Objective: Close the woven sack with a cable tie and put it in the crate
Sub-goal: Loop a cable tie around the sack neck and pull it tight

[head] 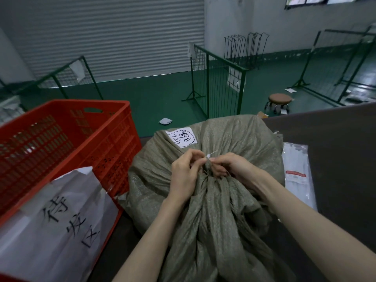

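A full olive-green woven sack [234, 135] lies on the dark table, with its mouth gathered into a bunched neck toward me. A white label with handwriting [181, 138] is stuck on its top. My left hand [185, 174] and my right hand [230, 165] meet at the neck, both pinching a thin white cable tie [209, 156] wrapped around the gathered fabric. The tie's free end sticks up between my fingertips. A red slatted plastic crate [67, 139] stands to the left of the sack, with a white paper sign taped to its near wall.
A clear plastic pack of white cable ties [298, 176] lies on the table [335, 139] right of the sack. Beyond the table are a green floor, green wire fence panels [215, 82], a round brown stool [279, 100] and scraps of paper.
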`<state>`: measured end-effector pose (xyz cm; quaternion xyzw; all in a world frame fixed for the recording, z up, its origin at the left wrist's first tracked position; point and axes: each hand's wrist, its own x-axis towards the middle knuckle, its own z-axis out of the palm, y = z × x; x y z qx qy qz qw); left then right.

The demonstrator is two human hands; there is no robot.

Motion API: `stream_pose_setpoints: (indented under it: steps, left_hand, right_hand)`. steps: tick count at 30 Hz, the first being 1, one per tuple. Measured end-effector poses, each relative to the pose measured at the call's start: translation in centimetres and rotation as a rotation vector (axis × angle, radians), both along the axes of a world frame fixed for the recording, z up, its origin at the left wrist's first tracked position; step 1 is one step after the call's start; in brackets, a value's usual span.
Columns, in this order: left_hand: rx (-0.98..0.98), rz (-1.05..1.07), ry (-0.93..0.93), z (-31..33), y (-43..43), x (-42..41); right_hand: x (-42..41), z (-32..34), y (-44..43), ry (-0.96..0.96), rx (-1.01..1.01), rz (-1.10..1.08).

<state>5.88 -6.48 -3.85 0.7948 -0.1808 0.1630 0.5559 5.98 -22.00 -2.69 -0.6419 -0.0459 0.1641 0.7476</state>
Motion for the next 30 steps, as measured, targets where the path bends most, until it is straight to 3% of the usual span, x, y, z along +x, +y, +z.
stream_pose_setpoints:
  steps: [11, 17, 23, 30]
  left_hand:
    - [-0.182, -0.079, 0.197, 0.6, 0.4, 0.3]
    - [-0.171, -0.098, 0.222, 0.8, 0.7, 0.3]
    - [-0.119, -0.133, 0.224, 0.9, 0.6, 0.0]
    - [-0.089, -0.215, 0.241, 1.7, 1.1, 0.1]
  right_hand:
    - [-0.5, 0.9, 0.1, -0.065, -0.208, -0.031]
    - [-0.5, 2.0, -0.2, -0.120, -0.133, -0.146]
    - [-0.7, 2.9, 0.7, -0.319, -0.377, -0.219]
    - [-1.1, 3.7, 2.0, -0.200, -0.175, -0.284]
